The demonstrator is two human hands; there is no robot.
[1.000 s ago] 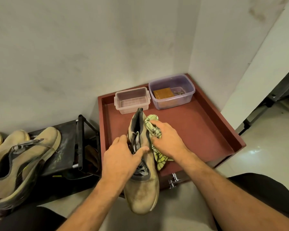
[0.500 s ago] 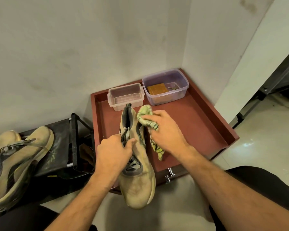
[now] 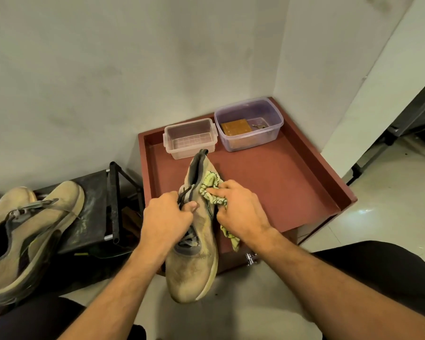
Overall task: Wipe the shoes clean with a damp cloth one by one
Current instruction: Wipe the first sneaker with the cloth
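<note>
While my left hand (image 3: 166, 218) grips the shoe (image 3: 194, 253) and my right hand (image 3: 241, 211) pinches the cloth (image 3: 212, 186) against its side, its toe looks grimy; another shoe (image 3: 35, 231) waits.

- Shoe (image 3: 194, 266) you hold: matt, suede-like tan upper, soiled.
- Cloth (image 3: 212, 185): soft, crumpled green-patterned fabric.
- Two tubs (image 3: 190, 138): clear, glossy plastic.
- Tray (image 3: 280, 182): matt red-brown.
- Floor (image 3: 383, 217): glossy tile.

No text, label, brand, number or sign can be read anywhere, not even on the shoe (image 3: 194, 253) held up.
</note>
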